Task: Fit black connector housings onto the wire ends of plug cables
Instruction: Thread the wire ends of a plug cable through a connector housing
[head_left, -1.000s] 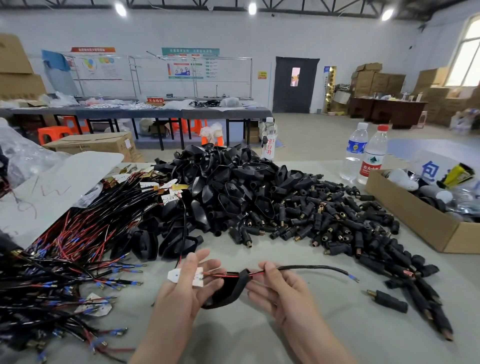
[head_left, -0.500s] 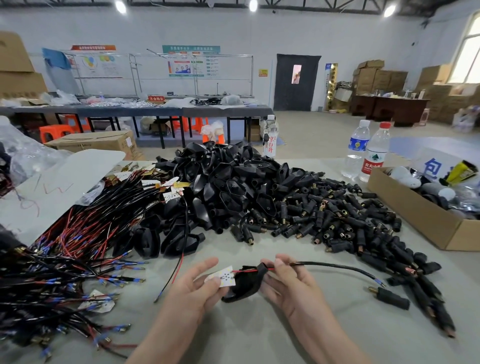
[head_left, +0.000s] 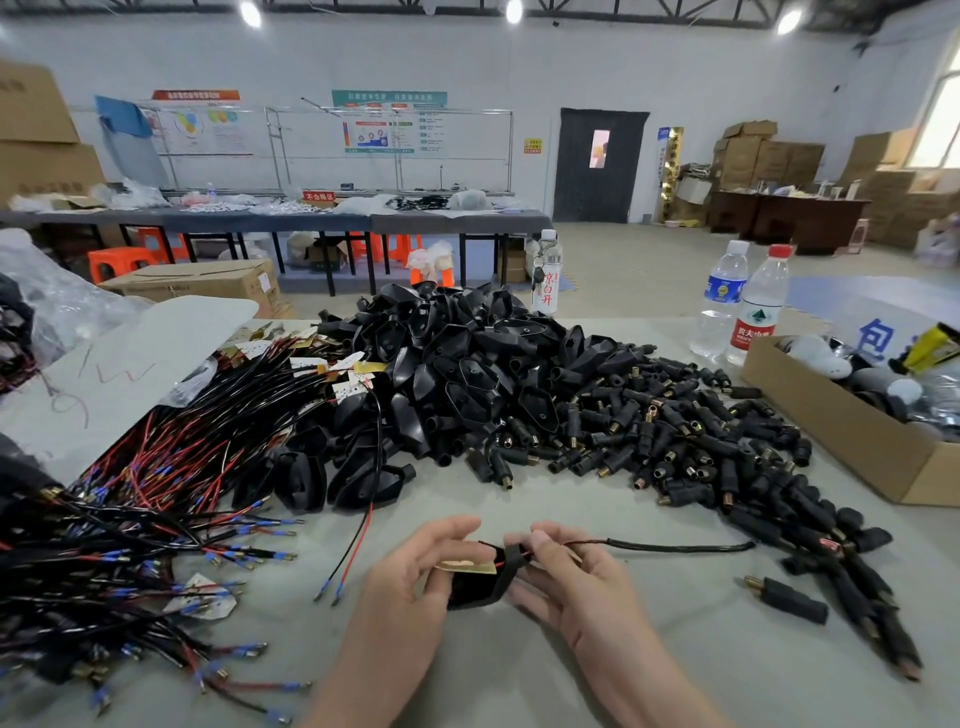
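My left hand (head_left: 415, 577) holds a black connector housing (head_left: 475, 584) and a small plate (head_left: 467, 565) that lies on the housing's open side. My right hand (head_left: 566, 571) pinches the red and black wires where they leave the housing's neck. The black cable (head_left: 675, 546) runs right from there across the table. A large heap of black housings (head_left: 467, 364) lies beyond my hands. A mass of plug cables with red and black wires and blue terminals (head_left: 130, 519) fills the left side.
Small cylindrical black connectors (head_left: 675, 441) spread to the right, one (head_left: 787, 598) apart near my right hand. A loose red and black wire pair (head_left: 353, 551) lies left of my hands. A cardboard box (head_left: 852, 431) and two water bottles (head_left: 743, 306) stand at far right.
The plate has been drawn onto the housing's open side, and more cable has been pulled out to the right through the neck. Both hands sit slightly further right.
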